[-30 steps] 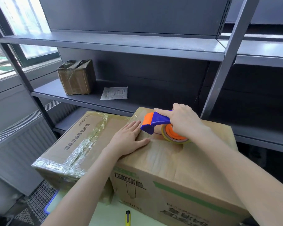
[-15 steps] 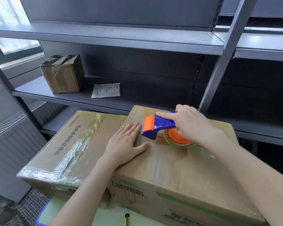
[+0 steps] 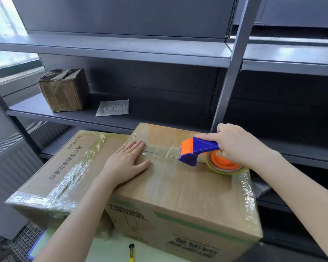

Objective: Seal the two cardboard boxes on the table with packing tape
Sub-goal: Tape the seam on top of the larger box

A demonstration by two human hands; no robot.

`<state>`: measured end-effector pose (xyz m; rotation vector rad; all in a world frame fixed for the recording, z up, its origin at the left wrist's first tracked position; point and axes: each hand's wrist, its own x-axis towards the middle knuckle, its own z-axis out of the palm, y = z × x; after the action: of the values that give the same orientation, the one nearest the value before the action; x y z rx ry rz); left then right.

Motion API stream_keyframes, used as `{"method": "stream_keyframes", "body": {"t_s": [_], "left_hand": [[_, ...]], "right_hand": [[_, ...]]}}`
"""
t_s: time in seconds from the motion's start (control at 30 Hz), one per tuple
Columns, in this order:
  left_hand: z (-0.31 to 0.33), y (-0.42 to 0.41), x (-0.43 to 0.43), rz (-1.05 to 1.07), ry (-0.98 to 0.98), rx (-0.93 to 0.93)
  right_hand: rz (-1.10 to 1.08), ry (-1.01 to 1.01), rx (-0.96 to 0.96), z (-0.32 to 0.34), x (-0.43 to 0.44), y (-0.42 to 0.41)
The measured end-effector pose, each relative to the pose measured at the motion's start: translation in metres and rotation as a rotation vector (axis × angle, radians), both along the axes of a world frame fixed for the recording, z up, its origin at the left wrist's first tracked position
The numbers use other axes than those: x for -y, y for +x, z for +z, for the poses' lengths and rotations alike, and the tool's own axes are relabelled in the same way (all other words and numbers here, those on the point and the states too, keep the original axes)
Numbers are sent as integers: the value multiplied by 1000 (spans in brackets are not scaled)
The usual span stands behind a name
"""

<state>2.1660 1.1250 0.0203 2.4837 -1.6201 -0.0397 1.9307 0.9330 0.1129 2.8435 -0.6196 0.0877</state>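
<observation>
My right hand (image 3: 237,146) grips the tape dispenser (image 3: 199,150); the strip (image 3: 159,151) runs lengthwise leftward to my flat left hand (image 3: 125,163) pressing the box (image 3: 187,186)

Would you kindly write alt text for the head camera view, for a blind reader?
A right hand holds a blue and orange tape dispenser on a cardboard box, a strip of clear tape running from it to the left hand lying flat on top. A second taped box sits alongside, before grey shelves.
</observation>
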Motion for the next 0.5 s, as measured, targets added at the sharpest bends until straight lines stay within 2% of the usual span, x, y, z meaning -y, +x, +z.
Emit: {"method": "stream_keyframes", "body": {"t_s": [0.13, 0.33, 0.5], "left_hand": [[8, -15, 5, -30, 30, 56], [6, -73, 33, -199, -40, -3], [3, -82, 40, -192, -30, -17]], "right_hand": [[8, -21, 1, -5, -8, 7], [-16, -10, -10, -3, -14, 9], [-3, -5, -12, -5, -15, 12]]}}
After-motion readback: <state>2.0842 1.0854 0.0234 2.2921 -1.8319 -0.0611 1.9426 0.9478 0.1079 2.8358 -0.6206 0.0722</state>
